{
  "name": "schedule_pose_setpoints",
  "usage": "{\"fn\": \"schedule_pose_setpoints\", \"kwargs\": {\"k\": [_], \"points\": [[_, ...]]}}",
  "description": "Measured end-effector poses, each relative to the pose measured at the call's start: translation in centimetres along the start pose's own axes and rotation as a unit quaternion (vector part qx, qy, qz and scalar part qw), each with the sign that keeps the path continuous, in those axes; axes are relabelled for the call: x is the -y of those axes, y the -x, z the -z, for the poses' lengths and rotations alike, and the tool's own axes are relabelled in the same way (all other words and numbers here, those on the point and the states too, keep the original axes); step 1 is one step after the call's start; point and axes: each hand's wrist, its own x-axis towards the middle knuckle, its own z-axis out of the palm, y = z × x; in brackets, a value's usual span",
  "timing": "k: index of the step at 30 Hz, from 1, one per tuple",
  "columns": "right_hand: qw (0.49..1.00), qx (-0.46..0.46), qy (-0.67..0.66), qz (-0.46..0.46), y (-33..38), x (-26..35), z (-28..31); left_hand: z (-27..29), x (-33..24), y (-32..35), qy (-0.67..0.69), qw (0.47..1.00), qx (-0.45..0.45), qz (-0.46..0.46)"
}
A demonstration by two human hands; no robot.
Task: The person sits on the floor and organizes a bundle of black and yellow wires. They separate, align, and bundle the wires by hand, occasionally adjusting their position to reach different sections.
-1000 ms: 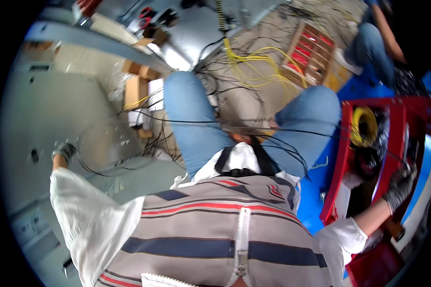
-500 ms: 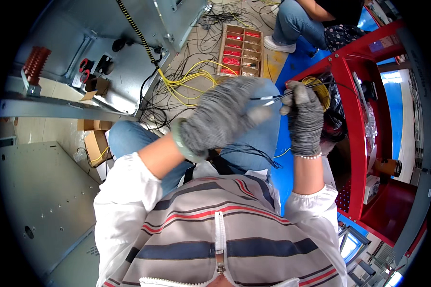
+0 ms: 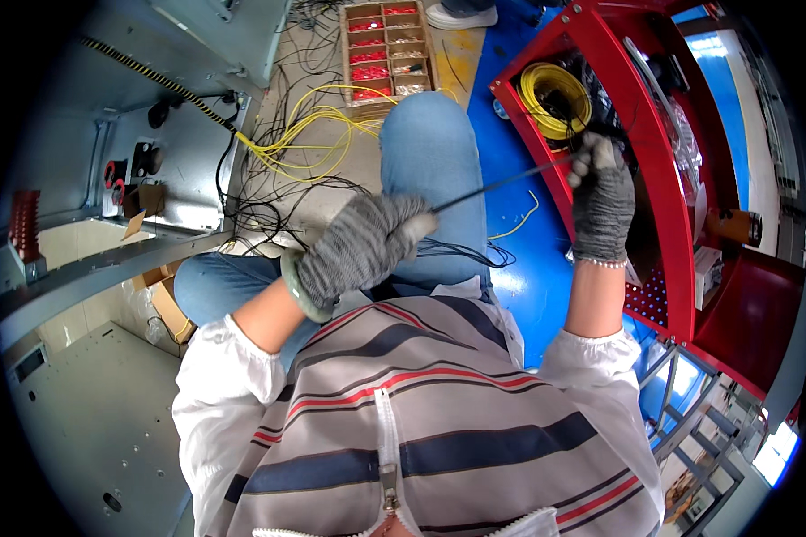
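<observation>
Both my hands wear grey knitted gloves. A bundle of thin black wires [image 3: 501,180] is stretched between them over my right knee. My left hand [image 3: 367,242] is closed on its lower end, above my lap. Up and to the right, my right hand [image 3: 603,197] pinches the other end in front of the red cart. More black wires [image 3: 466,251] lie loose across my thigh below the left hand. Blur hides the wire ends at my right fingertips.
A red cart [image 3: 681,295] stands at my right, holding a yellow wire coil [image 3: 555,100]. Ahead is a divided box [image 3: 352,73] of red and metallic small parts. Yellow wires [image 3: 318,134] and tangled black wires cover the floor by the grey metal cabinet [image 3: 179,116] at left.
My hands have drawn apart, the right one moving right and the left one down and left, pulling the black wires taut. My view has shifted right.
</observation>
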Motion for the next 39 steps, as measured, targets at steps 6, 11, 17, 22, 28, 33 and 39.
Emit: {"fn": "schedule_pose_setpoints", "kwargs": {"k": [6,11,17,22,28,33,39], "points": [[0.911,-0.168,-0.257,-0.276,1.6,-11.9,19.3,-4.7,1.4,1.0,0.01,1.0,0.015,0.006],[0.757,-0.312,-0.12,-0.561,6.6,-17.8,17.7,-4.8,4.5,2.6,-0.038,0.998,-0.029,-0.028],[0.705,-0.186,-0.51,-0.456,2.3,-21.6,14.9,-2.6,4.8,4.1,0.016,0.999,-0.011,0.045],[0.898,0.039,-0.363,-0.244,0.1,-7.8,6.7,1.3,3.8,2.4,0.001,0.993,-0.116,0.002],[0.974,0.157,-0.151,-0.06,3.5,0.7,-4.3,2.0,-1.0,-5.7,0.184,0.97,-0.141,-0.073],[0.973,0.194,-0.11,-0.051,5.4,1.3,-8.5,3.6,-5.0,-10.4,0.65,0.757,0.055,-0.043],[0.955,0.291,-0.015,-0.054,6.1,1.5,-10.7,7.7,-7.0,-11.3,0.643,0.761,-0.093,-0.012]]}}
